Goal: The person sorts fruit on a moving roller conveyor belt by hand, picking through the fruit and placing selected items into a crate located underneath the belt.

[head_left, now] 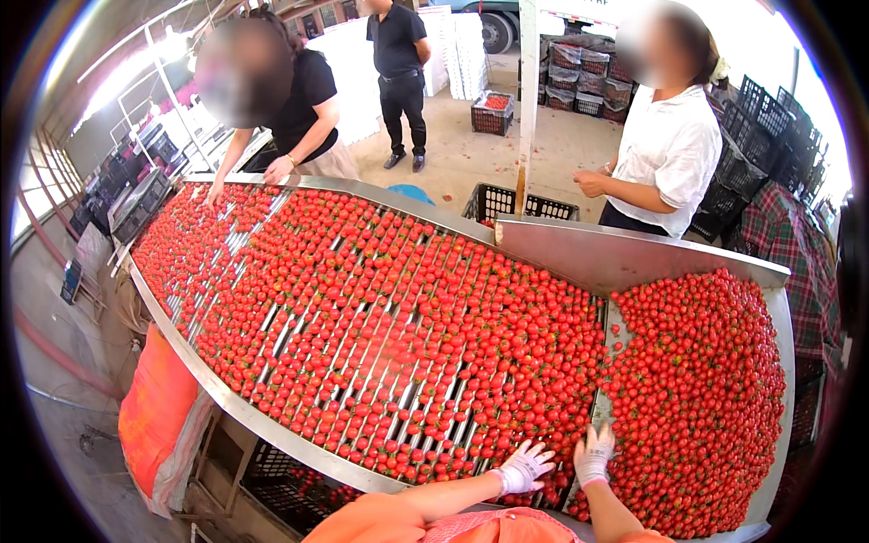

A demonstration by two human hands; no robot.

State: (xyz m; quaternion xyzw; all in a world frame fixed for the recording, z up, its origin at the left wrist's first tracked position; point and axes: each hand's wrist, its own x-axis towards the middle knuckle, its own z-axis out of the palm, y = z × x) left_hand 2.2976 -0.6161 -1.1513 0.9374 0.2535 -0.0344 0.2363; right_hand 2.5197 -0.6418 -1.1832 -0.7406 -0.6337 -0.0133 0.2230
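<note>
Small red cherry tomatoes (398,308) cover a long metal roller conveyor (406,409), with the rollers showing through gaps. At its right end, a heap of the same tomatoes (697,398) fills a metal tray (780,312). My left hand (525,468), in a white glove, lies over tomatoes at the conveyor's near edge, fingers spread. Close by on the right, my right hand (594,454), gloved too, reaches over the seam between conveyor and tray, fingers stretched out. Neither hand holds anything that I can see; what lies under the palms is hidden.
A person in black (312,100) reaches onto the conveyor's far left; another in white (665,154) stands beyond the tray. A third person (398,77) stands farther back. Black crates (520,204) sit behind the belt, and a black crate (281,480) is below its near edge.
</note>
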